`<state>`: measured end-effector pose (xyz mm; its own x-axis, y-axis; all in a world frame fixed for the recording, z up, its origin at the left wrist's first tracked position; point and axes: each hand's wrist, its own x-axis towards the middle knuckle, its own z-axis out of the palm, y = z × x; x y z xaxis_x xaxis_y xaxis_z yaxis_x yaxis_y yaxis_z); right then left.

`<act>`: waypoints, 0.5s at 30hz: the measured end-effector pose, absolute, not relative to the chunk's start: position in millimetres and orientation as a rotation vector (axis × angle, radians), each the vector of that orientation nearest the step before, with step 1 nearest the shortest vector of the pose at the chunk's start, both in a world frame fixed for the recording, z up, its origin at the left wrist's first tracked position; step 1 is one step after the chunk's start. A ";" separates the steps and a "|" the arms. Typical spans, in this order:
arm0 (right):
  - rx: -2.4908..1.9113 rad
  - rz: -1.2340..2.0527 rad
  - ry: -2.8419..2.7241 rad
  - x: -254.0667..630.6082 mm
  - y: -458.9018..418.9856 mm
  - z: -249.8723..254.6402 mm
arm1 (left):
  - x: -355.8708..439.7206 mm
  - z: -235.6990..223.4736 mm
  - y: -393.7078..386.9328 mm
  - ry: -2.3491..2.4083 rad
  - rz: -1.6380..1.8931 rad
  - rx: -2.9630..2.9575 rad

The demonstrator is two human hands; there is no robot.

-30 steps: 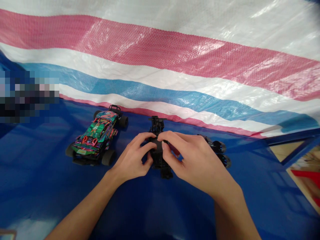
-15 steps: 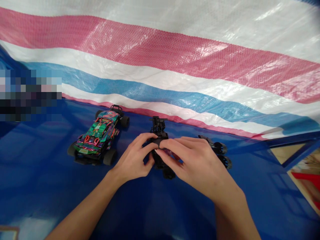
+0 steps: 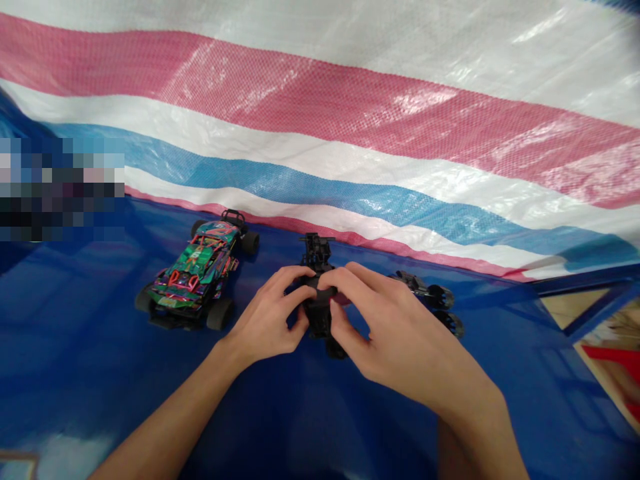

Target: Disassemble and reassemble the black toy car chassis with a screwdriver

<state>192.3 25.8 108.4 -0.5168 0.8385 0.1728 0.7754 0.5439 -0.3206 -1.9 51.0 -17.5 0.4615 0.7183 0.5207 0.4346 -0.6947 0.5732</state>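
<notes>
A black toy car chassis (image 3: pixel 317 250) without a body shell lies on the blue surface, its far end toward the striped sheet. My left hand (image 3: pixel 274 312) grips the chassis from the left, fingertips on its middle part. From the right, my right hand (image 3: pixel 387 323) has its index finger on the top of the same chassis, with the thumb bent close to its side. The right hand's fingers hide part of the chassis. Left of my hands stands a complete toy car (image 3: pixel 195 263) with a green and orange patterned body.
Another dark toy car part (image 3: pixel 440 297) with wheels lies partly behind my right hand. A red, white and blue striped sheet (image 3: pixel 320 127) rises behind the blue table (image 3: pixel 300 413). A blue frame (image 3: pixel 585 300) stands at the right edge.
My right thumb has drawn back from the top of the chassis, opening a wider gap to the index finger. The right hand has shifted slightly right. My left hand stays still.
</notes>
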 end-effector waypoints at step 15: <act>-1.388 0.040 -2.509 187.4 26.3 101.8 | -0.9 -20.9 51.1 0.963 1.123 2.367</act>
<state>187.4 26.3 101.8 -0.5031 0.8348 0.2236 0.8273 0.5400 -0.1546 -0.9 51.1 -20.9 0.4552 0.7058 0.5428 0.4293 -0.7081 0.5606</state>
